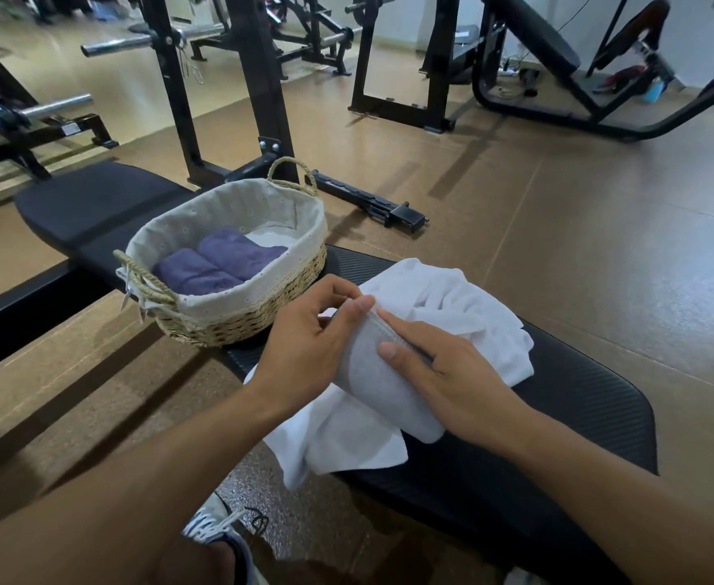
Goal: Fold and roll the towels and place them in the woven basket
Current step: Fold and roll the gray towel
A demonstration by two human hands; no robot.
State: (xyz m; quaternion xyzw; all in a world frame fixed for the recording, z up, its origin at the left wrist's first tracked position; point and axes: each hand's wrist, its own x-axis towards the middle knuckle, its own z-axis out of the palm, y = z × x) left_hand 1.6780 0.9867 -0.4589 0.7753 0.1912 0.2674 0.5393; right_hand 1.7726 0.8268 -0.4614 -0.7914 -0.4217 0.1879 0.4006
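A gym: black padded weight bench (558,399), steel barbells (136,42) racked on black frames, an incline bench (536,31), and brown rubber-type flooring (600,247)

The woven basket (237,318) is rough straw with a matt, dotted cloth liner (228,213). Soft terry towels: two purple rolls (220,263), white ones (465,314). The bench (579,394) pad is black, ribbed and matt.

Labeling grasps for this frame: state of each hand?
Left hand: fingers curled round the grey rolled towel, holding it.
Right hand: fingers straight, pressing on the same towel.
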